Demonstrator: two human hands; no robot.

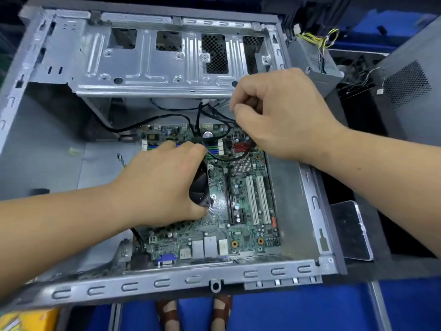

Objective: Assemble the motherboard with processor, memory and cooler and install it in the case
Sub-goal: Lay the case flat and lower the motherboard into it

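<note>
Blue floor under open case [307,211]. Motherboard [241,211] flat inside, near right wall. Left hand [162,187] gripping black cooler [199,187]; right hand [281,115] pinching black cables [210,115] at far edge.

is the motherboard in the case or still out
In. The motherboard lies flat on the floor of the open case, its rear ports at the near wall. Whether it is screwed down cannot be told.

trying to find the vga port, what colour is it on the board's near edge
Blue: the VGA port sits at the motherboard near edge, seen in the head view.
</note>
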